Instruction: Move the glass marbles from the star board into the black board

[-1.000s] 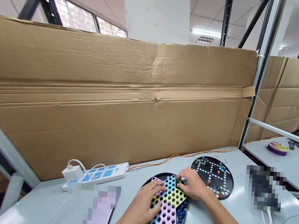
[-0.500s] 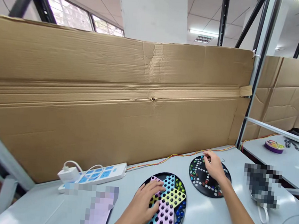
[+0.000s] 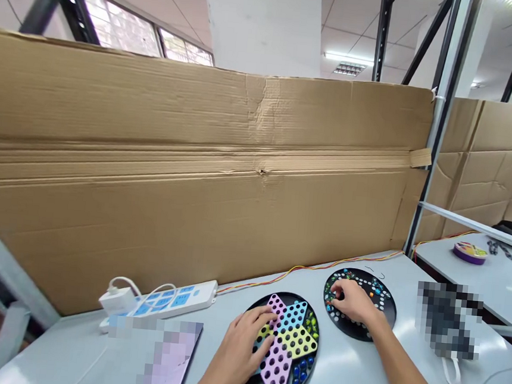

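A round black checkers board (image 3: 293,341) with a coloured star of pink, blue and yellow fields lies on the grey table, with green and blue marbles in its rim pockets. My left hand (image 3: 241,351) rests flat on its left side, fingers spread over the star. To its right lies a second round black board (image 3: 377,293) with white dots and several marbles. My right hand (image 3: 354,302) is over the left half of that board, fingers curled down onto the marbles; what they hold is hidden.
A white power strip (image 3: 161,298) with a plugged charger lies at the left. A red-yellow cable (image 3: 303,266) runs along the tall cardboard wall (image 3: 195,175). A blurred dark object (image 3: 446,319) sits at the right. A purple round tin (image 3: 469,252) stands on the neighbouring table.
My right hand went from the star board to the far edge of the dotted board, then drew back to its left half. The star board has turned slightly under my left hand.
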The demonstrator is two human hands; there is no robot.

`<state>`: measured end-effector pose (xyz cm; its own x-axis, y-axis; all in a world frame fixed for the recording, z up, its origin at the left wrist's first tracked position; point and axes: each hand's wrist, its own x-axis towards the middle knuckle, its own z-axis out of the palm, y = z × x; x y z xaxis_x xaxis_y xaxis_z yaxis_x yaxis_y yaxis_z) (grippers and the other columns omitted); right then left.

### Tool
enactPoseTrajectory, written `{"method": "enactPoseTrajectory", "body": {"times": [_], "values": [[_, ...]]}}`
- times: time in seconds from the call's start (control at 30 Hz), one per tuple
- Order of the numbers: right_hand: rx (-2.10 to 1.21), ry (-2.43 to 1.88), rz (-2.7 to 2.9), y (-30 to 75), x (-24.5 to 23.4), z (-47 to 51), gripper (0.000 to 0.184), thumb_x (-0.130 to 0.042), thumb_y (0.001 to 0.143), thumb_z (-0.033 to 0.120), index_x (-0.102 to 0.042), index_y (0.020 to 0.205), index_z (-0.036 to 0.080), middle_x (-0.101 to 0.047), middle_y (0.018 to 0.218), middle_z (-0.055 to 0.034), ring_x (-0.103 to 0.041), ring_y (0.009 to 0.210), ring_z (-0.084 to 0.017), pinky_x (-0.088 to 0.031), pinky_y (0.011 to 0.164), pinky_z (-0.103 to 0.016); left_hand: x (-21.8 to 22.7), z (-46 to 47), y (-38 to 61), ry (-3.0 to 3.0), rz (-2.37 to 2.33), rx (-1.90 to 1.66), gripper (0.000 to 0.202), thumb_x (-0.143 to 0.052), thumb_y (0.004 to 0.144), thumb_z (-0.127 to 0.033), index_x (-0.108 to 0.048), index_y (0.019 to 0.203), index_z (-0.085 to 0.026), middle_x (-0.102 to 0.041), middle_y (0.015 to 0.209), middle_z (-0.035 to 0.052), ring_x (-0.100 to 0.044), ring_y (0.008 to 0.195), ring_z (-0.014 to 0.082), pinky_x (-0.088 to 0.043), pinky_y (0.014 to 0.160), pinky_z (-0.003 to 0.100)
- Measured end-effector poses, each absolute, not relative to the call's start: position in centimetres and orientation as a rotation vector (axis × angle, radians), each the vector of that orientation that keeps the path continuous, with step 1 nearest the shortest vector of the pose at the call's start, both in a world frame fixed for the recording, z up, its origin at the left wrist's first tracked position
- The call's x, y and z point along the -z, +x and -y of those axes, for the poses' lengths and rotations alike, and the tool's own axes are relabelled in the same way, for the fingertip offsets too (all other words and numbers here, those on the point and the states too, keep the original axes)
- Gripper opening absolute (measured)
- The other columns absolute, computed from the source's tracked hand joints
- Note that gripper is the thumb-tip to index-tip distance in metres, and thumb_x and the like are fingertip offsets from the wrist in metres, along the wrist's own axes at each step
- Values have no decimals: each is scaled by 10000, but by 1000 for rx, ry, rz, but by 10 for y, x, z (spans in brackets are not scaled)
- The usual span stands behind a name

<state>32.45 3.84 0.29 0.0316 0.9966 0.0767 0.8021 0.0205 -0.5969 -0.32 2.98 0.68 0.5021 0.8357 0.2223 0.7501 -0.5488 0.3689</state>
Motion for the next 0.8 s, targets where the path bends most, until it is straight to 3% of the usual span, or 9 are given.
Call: {"method": "enactPoseTrajectory", "body": {"times": [0.27, 0.57, 0.8], "values": [[-494, -1759, 1847, 317, 6, -44, 261, -556, 767, 94, -729, 919, 216, -752, 1015, -51, -663, 999, -230, -460, 851, -298, -8, -30, -1, 2523, -1347, -572, 305, -558, 955, -369, -713, 1213, -321, -672, 1394, 51, -618, 1296, 288, -503, 1123, 491], [-348, -1670, 1726, 333, 17, -54, 326, -498, 806, 100, -708, 1036, 196, -715, 1069, -73, -639, 857, -196, -485, 857, -316, -14, -27, 1, 2515, -1368, -552, 288, -557, 953, -353, -694, 1204, -316, -670, 1362, 51, -617, 1279, 281, -502, 1085, 482], [-558, -1610, 1785, 333, 13, -51, 184, -577, 816, 155, -727, 917, 185, -752, 905, -52, -646, 806, -197, -489, 776, -298, -18, -26, 2, 2506, -1364, -500, 278, -542, 962, -343, -689, 1197, -313, -678, 1331, 52, -618, 1262, 275, -491, 1078, 461]]}}
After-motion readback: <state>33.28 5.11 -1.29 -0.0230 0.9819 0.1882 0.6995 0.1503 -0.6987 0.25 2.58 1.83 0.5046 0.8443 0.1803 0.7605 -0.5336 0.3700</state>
